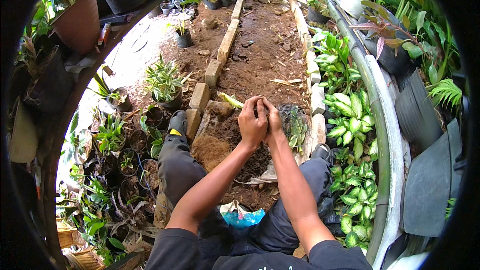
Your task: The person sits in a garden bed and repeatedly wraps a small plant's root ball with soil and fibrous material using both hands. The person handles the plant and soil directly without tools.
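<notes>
My left hand (253, 122) and my right hand (273, 120) are pressed together in a cupped shape above a heap of dark soil (252, 168). Whatever lies between the palms is hidden. A pale green plant stalk (230, 99) shows just left of my left hand; I cannot tell whether it is held or lies behind. Below and left of the hands is a clump of brown coconut-like fibre (211, 150). Variegated leaf cuttings (297, 132) lie in clear plastic to the right of my right hand. A blue patterned bag (243, 218) sits between my legs.
Brick edging (228, 40) borders the dirt path (266, 56) on the left, and more bricks (318, 99) line its right. Potted plants (165, 86) crowd the left. Variegated leafy plants (354, 110) grow beside a bamboo pole (375, 101). A dark shelf edge (80, 82) curves along the far left.
</notes>
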The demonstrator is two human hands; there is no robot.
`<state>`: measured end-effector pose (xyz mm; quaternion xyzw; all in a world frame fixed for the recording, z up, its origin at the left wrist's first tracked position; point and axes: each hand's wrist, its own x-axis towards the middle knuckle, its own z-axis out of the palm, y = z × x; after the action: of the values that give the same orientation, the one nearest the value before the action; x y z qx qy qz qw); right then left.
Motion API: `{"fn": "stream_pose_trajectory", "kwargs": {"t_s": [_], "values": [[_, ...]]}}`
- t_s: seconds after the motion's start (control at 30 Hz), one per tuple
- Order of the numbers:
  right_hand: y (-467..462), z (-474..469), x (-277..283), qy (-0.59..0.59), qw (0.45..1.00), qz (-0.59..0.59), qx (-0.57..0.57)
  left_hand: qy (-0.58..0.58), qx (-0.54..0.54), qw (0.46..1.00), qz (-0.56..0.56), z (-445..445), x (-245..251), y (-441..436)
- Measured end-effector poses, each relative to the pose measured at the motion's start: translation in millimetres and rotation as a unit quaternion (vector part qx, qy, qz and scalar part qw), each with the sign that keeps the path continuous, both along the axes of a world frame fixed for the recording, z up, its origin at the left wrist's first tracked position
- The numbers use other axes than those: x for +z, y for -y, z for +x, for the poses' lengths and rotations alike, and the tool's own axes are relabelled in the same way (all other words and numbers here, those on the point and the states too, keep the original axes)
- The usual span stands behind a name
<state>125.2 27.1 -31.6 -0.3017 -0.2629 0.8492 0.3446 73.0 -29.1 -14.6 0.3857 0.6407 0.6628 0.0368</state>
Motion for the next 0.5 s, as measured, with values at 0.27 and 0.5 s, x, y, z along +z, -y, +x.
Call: {"fn": "stream_pose_trajectory", "kwargs": {"t_s": [0.27, 0.5], "values": [[-13, 0, -37, 0.006, 0.997, 0.077, -0.01, 0.027, -0.015, 1.0, -0.006, 2, -13, -8], [-39, -2, -78, -0.093, 0.989, 0.119, -0.006, -0.12, -0.061, 0.989, -0.054, -11, 5, -12]]}}
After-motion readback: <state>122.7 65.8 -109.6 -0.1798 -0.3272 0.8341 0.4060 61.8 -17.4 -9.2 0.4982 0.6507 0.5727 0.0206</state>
